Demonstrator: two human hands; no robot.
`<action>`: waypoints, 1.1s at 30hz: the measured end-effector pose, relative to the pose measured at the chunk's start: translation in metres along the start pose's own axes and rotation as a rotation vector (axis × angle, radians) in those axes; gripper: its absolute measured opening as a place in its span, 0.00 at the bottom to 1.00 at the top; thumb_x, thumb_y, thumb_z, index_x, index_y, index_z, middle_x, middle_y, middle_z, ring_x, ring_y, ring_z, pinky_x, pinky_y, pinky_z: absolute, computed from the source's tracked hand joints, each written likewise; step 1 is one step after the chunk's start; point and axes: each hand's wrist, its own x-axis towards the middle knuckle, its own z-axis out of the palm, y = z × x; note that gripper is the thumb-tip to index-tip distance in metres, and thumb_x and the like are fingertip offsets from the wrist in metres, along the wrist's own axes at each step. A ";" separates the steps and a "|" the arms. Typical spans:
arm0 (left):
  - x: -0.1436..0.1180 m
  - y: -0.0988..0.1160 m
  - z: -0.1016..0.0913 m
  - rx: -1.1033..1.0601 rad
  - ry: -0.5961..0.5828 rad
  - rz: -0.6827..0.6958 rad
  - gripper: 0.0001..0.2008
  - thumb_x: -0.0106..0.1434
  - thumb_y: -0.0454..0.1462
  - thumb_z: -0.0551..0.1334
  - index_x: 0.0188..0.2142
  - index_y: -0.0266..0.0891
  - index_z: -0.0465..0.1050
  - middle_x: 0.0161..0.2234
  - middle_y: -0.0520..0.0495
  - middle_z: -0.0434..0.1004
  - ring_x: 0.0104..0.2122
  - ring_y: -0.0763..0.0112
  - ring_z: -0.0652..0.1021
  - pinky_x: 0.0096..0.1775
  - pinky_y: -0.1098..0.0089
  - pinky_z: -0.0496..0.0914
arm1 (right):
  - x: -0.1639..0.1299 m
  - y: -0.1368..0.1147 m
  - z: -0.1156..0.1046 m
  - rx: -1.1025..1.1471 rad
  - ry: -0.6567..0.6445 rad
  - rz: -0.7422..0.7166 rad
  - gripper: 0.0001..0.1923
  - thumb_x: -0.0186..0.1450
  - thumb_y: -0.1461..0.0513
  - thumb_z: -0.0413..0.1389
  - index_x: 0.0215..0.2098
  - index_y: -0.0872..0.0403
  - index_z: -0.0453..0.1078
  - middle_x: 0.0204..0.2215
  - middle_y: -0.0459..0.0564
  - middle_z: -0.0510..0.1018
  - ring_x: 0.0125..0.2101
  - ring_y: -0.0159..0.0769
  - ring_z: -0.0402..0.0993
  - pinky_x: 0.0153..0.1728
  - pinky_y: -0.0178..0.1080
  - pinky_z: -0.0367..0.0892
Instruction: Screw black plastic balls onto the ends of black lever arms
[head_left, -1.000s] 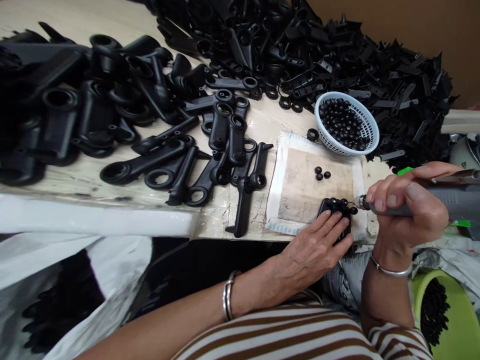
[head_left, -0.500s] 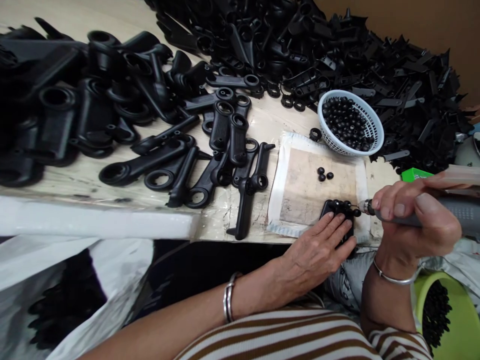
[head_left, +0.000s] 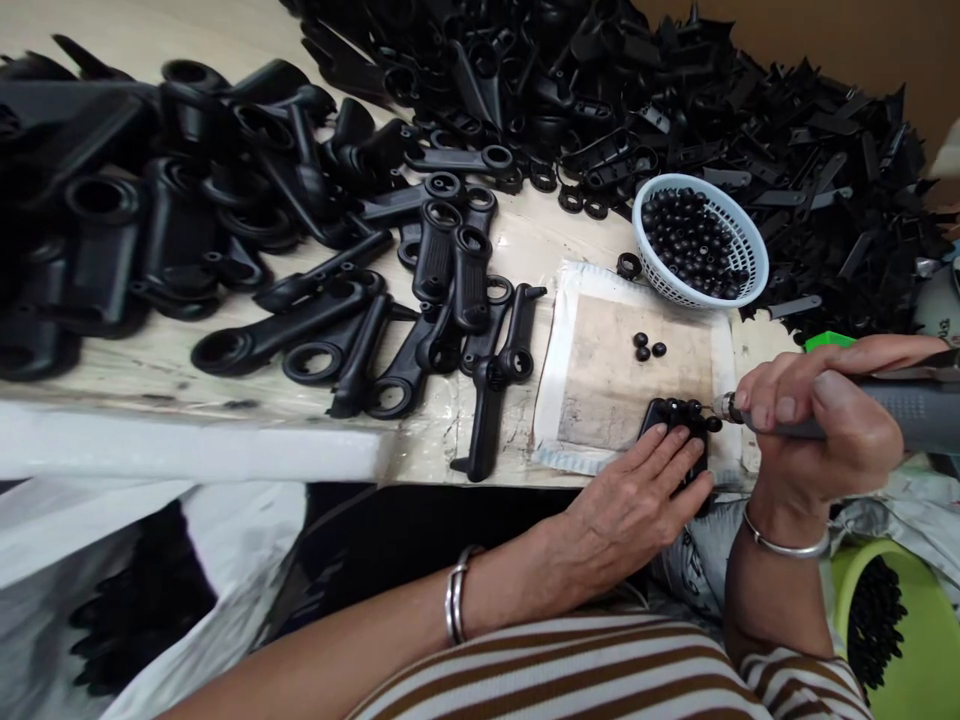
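My left hand [head_left: 637, 500] lies flat with fingers together, pressing a small black block [head_left: 667, 418] onto a stained white pad [head_left: 600, 380] at the table's front edge. Several small black beads [head_left: 686, 410] sit on the block. My right hand [head_left: 817, 420] grips a grey rotary tool [head_left: 885, 415]; its tip touches the beads at the block's right side. Three loose beads [head_left: 646, 348] rest higher on the pad.
A white basket [head_left: 750, 250] of black beads stands behind the pad. Black plastic handles [head_left: 450, 300] lie left of the pad, and large heaps fill the back and left. A green bucket [head_left: 922, 640] with black pieces sits low right. White bags [head_left: 112, 560] hang below the table.
My right hand with the tool dipped slightly and came back up; the tip stays at the beads. My left hand has not moved off the block.
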 end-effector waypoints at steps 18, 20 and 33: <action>-0.001 0.001 0.006 -0.017 0.014 0.003 0.13 0.68 0.32 0.56 0.50 0.38 0.72 0.56 0.42 0.74 0.56 0.59 0.74 0.59 0.60 0.64 | 0.006 0.005 -0.011 0.017 -0.102 -0.028 0.06 0.54 0.63 0.62 0.31 0.50 0.71 0.12 0.37 0.66 0.11 0.29 0.61 0.15 0.36 0.64; -0.001 0.001 0.008 -0.019 0.026 0.001 0.13 0.68 0.32 0.56 0.50 0.38 0.72 0.55 0.42 0.74 0.56 0.59 0.74 0.59 0.60 0.65 | 0.005 -0.003 -0.012 0.015 -0.103 -0.022 0.05 0.55 0.62 0.61 0.25 0.51 0.69 0.12 0.37 0.64 0.11 0.28 0.60 0.15 0.35 0.64; 0.002 0.003 0.010 -0.015 0.046 -0.006 0.13 0.69 0.32 0.54 0.50 0.36 0.73 0.55 0.40 0.74 0.55 0.59 0.75 0.59 0.59 0.65 | -0.002 -0.002 0.006 0.041 -0.212 -0.124 0.12 0.61 0.63 0.57 0.20 0.52 0.65 0.14 0.39 0.63 0.14 0.26 0.60 0.18 0.33 0.65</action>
